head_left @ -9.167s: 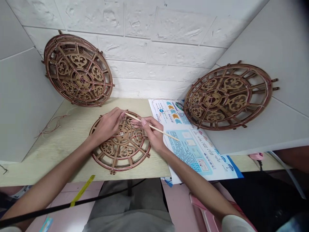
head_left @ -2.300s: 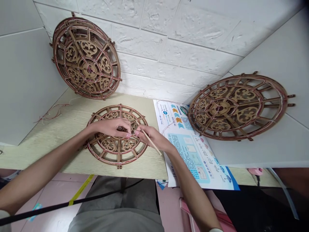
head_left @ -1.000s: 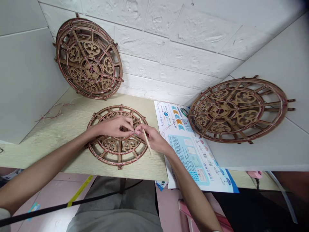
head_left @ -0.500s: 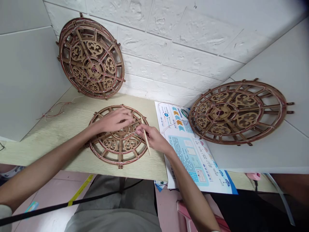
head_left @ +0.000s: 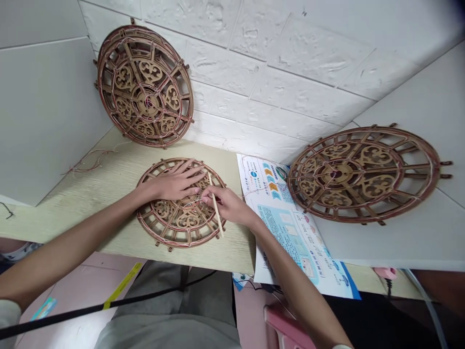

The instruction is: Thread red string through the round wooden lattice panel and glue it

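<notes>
A round brown openwork wooden wheel (head_left: 189, 221), with spokes, scrollwork and thin wire along its rings, lies flat on the table in front of me. My left hand (head_left: 179, 182) rests palm down on its upper part, fingers spread. Over the wheel's right side, my right hand (head_left: 225, 203) is closed around a thin pale wooden stick (head_left: 217, 208), which slants across the fingers. Its fingertips are close to a pale wire (head_left: 194, 201) near the hub; whether they pinch it I cannot tell. The wheel's upper middle is hidden under my left hand.
Similar wheels lean against the walls, a stacked set (head_left: 145, 87) at back left and another wheel (head_left: 363, 174) at right. A printed sheet (head_left: 283, 228) lies right of my wheel. Loose wires (head_left: 89, 162) lie on the table (head_left: 109, 213) at left. A black strap (head_left: 145, 297) crosses below.
The flat wheel has turned under my hands. My left hand has flattened and spread its fingers on it. My right hand keeps the stick; the whole view has shifted slightly.
</notes>
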Tool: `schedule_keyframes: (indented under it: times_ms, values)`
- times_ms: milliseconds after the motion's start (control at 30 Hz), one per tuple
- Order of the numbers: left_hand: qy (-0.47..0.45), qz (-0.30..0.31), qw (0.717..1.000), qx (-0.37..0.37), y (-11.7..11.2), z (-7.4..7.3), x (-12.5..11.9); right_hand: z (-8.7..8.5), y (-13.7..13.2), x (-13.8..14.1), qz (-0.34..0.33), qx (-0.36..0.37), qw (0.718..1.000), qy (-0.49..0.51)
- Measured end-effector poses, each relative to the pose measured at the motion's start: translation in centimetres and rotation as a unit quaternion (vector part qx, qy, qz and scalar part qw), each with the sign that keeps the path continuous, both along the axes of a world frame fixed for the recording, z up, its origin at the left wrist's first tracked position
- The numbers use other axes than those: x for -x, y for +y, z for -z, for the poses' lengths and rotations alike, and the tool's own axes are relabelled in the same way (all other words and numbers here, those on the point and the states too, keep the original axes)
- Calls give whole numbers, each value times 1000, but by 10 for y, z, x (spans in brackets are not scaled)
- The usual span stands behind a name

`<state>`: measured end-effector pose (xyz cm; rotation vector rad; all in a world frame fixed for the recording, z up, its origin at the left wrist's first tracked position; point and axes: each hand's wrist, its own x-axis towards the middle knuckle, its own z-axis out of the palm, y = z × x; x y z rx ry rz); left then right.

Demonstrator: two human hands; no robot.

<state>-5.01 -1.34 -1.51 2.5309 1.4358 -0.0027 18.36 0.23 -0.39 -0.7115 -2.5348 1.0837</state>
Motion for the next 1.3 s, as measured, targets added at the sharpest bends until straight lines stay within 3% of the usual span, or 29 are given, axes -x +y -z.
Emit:
schedule_keyframes:
  times_ms: [133, 467, 767, 1300]
  values:
    - [-19, 10, 998, -53, 3, 7, 5, 9, -4, 4, 4, -1, 1000, 21]
    - [3, 16, 999, -49, 4, 7, 3, 20, -13, 11, 3, -109, 994, -6]
    - [-3, 23, 998, -53, 3, 5, 3, 20, -15, 8, -19, -131, 991, -11]
    - [-10, 14, 999, -41, 3, 4, 2, 14, -20, 14, 30, -55, 998, -5]
